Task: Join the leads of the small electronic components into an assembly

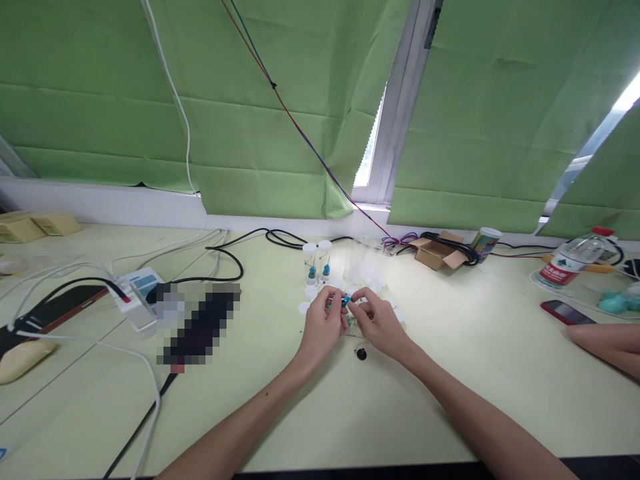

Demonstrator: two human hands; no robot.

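Above the middle of the table, my left hand [324, 321] and my right hand [381, 325] meet, fingertips pinched around a small shiny blue piece [345, 300]. Its exact kind is too small to make out. Some green bits [350, 321] show below the fingers, partly covered by them. Just beyond my left hand stand two clear tubes, a left tube [309, 253] and a right tube [325, 251], each with a small blue piece inside. A white disc [304, 308] lies beside my left hand. Nearer to me is a small round black part [361, 354].
Clear plastic packaging [363, 260] lies behind my hands. At the back right are an open cardboard box [436, 255], a can [486, 244] and a bottle [567, 261]. Another person's arm [607, 347] rests near a phone [565, 312]. A power strip [137, 300] and cables occupy the left.
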